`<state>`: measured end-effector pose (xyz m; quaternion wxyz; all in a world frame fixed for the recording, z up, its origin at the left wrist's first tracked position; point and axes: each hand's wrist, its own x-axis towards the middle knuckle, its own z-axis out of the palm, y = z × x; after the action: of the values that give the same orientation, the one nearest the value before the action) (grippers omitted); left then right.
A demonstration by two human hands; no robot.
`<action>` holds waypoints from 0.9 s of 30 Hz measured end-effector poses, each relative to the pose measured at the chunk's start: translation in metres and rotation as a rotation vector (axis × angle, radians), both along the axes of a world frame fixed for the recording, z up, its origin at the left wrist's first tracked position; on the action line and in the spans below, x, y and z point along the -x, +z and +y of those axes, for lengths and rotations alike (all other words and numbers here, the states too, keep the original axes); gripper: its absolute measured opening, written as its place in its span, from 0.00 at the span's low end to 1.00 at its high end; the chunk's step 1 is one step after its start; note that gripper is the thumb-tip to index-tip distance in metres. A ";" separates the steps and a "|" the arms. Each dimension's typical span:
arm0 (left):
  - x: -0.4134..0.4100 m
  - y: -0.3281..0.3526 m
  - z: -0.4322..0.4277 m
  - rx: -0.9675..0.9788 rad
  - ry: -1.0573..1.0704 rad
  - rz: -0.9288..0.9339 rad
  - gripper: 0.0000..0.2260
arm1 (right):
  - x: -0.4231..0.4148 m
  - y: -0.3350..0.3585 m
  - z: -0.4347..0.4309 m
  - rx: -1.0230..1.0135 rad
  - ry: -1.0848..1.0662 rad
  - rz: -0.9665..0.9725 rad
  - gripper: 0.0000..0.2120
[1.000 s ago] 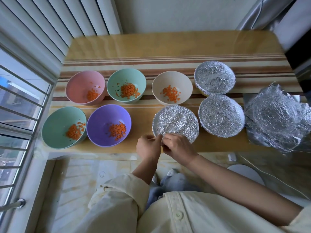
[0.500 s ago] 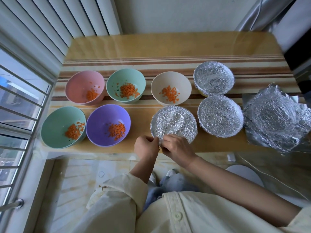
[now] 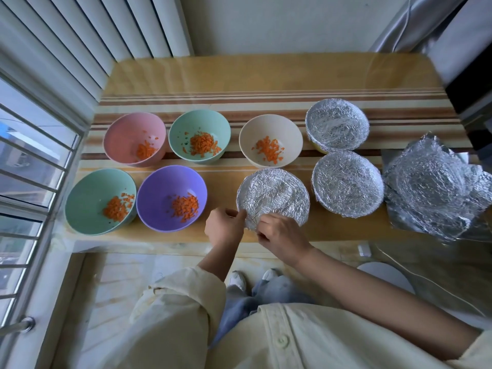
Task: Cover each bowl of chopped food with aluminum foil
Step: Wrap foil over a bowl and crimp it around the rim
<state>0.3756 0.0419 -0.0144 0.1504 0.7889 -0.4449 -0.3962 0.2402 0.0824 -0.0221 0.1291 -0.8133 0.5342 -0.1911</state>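
Observation:
A foil-covered bowl [image 3: 274,195] stands at the table's near edge. My left hand [image 3: 225,229] pinches the foil at its near left rim, and my right hand [image 3: 279,235] pinches the foil at its near rim beside it. Two more foil-covered bowls stand to the right, one at the back [image 3: 336,125] and one in front [image 3: 347,183]. Open bowls hold chopped orange food: a pink bowl [image 3: 127,131], a green bowl [image 3: 183,126], a cream bowl [image 3: 253,134], a second green bowl [image 3: 87,193] and a purple bowl [image 3: 159,187].
Crumpled loose foil sheets [image 3: 436,190] lie at the right end of the striped table [image 3: 239,102]. A barred window [image 3: 24,182] is on the left, a wall behind. The back of the table is bare wood.
Both hands have shifted slightly along the near left rim of the foil-covered bowl, still working the foil edge. The bowls have not moved.

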 end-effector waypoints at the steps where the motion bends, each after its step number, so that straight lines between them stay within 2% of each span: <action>1: 0.001 -0.001 0.005 0.012 0.016 0.007 0.16 | -0.001 0.000 0.000 0.009 0.005 -0.008 0.12; 4: 0.005 -0.005 0.022 -0.006 -0.034 0.004 0.23 | -0.001 0.001 0.001 0.040 0.016 -0.037 0.12; 10: 0.015 -0.006 0.021 -0.038 -0.006 0.011 0.14 | 0.000 -0.001 0.001 0.011 0.034 -0.050 0.14; 13: 0.012 -0.007 0.018 -0.040 -0.031 0.025 0.16 | -0.002 -0.001 0.000 0.009 0.022 -0.058 0.14; 17: 0.009 -0.010 0.019 -0.047 -0.055 0.056 0.23 | -0.001 -0.002 0.001 0.007 0.005 -0.041 0.14; 22: 0.007 -0.007 0.019 -0.054 -0.144 -0.043 0.16 | 0.000 -0.002 0.003 0.005 0.012 -0.051 0.13; 27: 0.005 -0.007 0.022 -0.064 -0.164 0.018 0.20 | 0.001 -0.004 0.003 0.004 0.006 -0.067 0.12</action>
<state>0.3704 0.0637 -0.0214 0.0964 0.7507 -0.4937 -0.4284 0.2394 0.0853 -0.0257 0.1458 -0.8081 0.5269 -0.2193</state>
